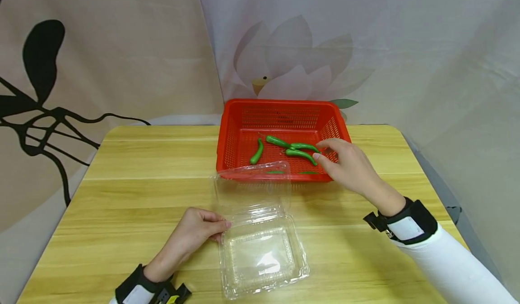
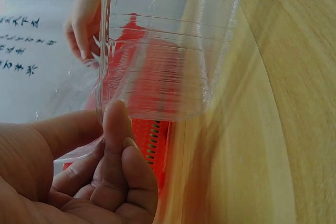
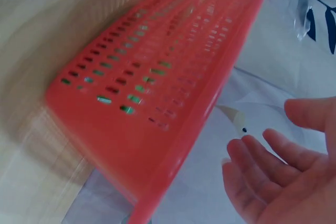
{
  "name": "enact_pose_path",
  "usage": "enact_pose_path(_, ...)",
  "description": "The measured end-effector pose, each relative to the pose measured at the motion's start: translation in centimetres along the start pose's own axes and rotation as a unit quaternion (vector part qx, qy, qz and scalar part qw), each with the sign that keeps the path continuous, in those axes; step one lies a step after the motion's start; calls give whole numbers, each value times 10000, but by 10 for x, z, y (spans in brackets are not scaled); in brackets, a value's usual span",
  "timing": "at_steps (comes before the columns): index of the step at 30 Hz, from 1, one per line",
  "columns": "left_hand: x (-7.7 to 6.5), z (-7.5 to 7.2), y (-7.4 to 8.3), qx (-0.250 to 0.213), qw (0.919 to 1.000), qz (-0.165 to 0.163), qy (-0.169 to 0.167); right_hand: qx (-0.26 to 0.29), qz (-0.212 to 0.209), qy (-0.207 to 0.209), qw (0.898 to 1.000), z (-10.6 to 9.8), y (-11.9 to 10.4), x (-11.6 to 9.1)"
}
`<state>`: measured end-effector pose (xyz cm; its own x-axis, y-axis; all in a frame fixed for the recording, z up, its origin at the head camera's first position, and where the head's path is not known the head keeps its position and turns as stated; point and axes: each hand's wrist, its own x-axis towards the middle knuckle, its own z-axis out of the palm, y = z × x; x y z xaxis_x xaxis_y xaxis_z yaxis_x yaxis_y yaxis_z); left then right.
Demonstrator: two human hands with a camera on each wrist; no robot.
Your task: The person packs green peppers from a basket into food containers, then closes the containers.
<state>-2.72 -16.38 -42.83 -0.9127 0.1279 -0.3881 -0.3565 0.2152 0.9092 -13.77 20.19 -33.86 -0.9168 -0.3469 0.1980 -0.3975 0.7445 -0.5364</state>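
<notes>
My left hand [image 1: 201, 228] pinches the left edge of a clear plastic clamshell box [image 1: 260, 254] near its hinge, thumb on one side and curled fingers on the other in the left wrist view. The box stands unfolded, its lid [image 1: 252, 191] leaning toward the basket. Over the right end of a red perforated basket [image 1: 284, 107] hovers my right hand [image 1: 349, 164], thumb and fingers apart with nothing between them. Several green chili peppers [image 1: 299, 155] lie inside the basket; the hand is nearest to the ones on the right. In the right wrist view the basket wall mostly hides them.
The basket sits at the far edge of a wooden table [image 1: 142, 182], against a printed cloth backdrop [image 1: 154, 47]. The lid overlaps the basket's front rim as seen from the head.
</notes>
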Motion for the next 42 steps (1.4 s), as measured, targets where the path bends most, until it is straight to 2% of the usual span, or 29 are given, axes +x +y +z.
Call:
enact_pose_path(7, 1, 0, -1, 21, 10000, -9, 49, -222, 408, -657, 9968, -6, 5, 22)
enact_pose_path(13, 0, -1, 0, -4, 10000, 25, -2, -502, 556, -1275, 9890, 0, 12, 38)
enact_pose_path(19, 0, -1, -2, -5, 10000, 51, -33, -677, 770, -2015, 9741, 12, 18, 51)
enact_pose_path(24, 0, -1, -2, -108, 9999, 43, -59, -1020, 767, -2489, 9601, 21, 22, 59)
enact_pose_path(28, 1, -1, -1, -181, 9998, 47, -80, -1075, 772, -2841, 9496, 27, 23, 63)
enact_pose_path(33, 0, -1, -1, -124, 9999, 24, -48, -1145, 838, -3096, 9402, 33, 27, 66)
enact_pose_path(42, 1, -1, -1, -103, 9999, 20, -39, -1239, 855, -3180, 9361, 41, 29, 68)
